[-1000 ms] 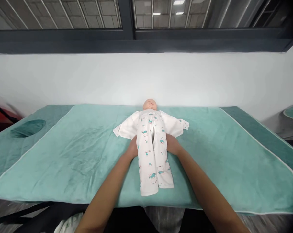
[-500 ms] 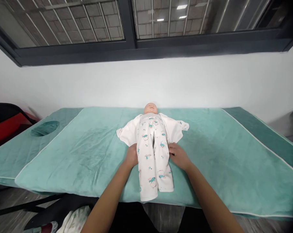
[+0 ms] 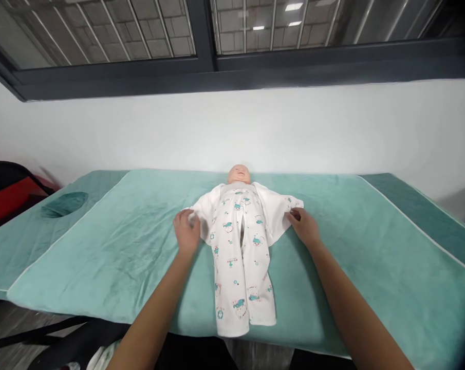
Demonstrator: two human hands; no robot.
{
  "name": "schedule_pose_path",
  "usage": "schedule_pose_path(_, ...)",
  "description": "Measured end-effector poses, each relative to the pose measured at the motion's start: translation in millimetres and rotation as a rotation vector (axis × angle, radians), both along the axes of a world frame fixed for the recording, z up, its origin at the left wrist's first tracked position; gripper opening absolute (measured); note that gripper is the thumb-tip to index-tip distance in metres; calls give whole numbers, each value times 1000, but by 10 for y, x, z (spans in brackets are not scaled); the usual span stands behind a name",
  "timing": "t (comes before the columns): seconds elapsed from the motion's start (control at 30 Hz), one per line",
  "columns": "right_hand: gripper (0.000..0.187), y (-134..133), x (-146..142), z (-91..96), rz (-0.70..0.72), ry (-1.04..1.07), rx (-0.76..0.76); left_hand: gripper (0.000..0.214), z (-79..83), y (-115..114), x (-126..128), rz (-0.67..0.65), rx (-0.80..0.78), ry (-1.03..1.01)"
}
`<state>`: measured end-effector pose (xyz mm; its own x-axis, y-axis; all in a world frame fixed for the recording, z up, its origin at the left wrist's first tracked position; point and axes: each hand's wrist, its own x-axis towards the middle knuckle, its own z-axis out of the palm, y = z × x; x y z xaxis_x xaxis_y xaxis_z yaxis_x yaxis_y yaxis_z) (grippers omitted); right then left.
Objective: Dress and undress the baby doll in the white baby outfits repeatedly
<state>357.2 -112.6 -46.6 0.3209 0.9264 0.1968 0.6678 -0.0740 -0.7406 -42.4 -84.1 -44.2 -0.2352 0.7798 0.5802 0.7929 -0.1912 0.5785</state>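
Observation:
A baby doll (image 3: 239, 174) lies face up, its head at the wall side and its body hidden by clothes. Over its front lie white printed baby pants (image 3: 232, 257), legs pointing towards me. Beneath them a white baby shirt (image 3: 273, 218) spreads out to both sides. At the shirt's left sleeve end, my left hand (image 3: 186, 230) has its fingers curled on the cuff. My right hand (image 3: 304, 226) pinches the right sleeve just below its printed cuff, thumb and fingers together.
The clothes rest on a padded bed with a green velvet cover (image 3: 112, 246). A face hole (image 3: 64, 204) opens at its left end. Behind stands a white wall (image 3: 140, 133) below a barred window. A black and red chair (image 3: 8, 198) is at the far left.
Both hands have left the sides of the pants, moving outward and up to the shirt's sleeve ends. The pants now lie slightly nearer to me in view.

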Motion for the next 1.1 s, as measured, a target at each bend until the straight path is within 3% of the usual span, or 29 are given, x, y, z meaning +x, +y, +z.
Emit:
schedule_pose_path(0.1, 36, -36, 4, 47, 80, 61, -73, 30, -8, 247, -41, 152, -89, -32)
schedule_pose_path(0.3, 30, -77, -11, 125, 239, 352, -14, 28, -85, 288, -57, 159, -62, -49)
schedule_pose_path(0.43, 24, 72, -230, 435, 280, 794, 63, 23, -98, 246, -74, 139, -59, 35)
schedule_pose_path(0.5, 23, 139, -434, 652, 341, 908, 102, 19, -97, 237, -79, 133, -49, 36)
schedule_pose_path(0.6, 23, 171, -729, 859, 685, 838, 42, 15, -93, 227, -72, 143, -43, -26)
schedule_pose_path(0.67, 21, 175, -831, 834, 891, 824, -3, 16, -92, 218, -56, 157, -32, -90)
schedule_pose_path(0.7, 21, 186, -842, 774, 917, 885, 10, 19, -92, 212, -45, 169, -24, -124)
schedule_pose_path(0.73, 21, 205, -831, 693, 880, 987, 48, 21, -92, 204, -33, 180, -15, -151)
schedule_pose_path(0.83, 19, 309, -717, 424, 581, 1288, 186, 29, -91, 158, 6, 198, 15, -183)
schedule_pose_path(0.9, 18, 391, -650, 301, 438, 1340, 229, 31, -65, 107, 32, 171, 23, -194)
schedule_pose_path(1.0, 19, 484, -653, 227, 404, 1278, 204, 32, 90, 17, 90, 32, -22, -255)
schedule_pose_path(1.1, 21, 526, -736, 215, 468, 1200, 114, 32, 447, -66, 236, -141, -77, -322)
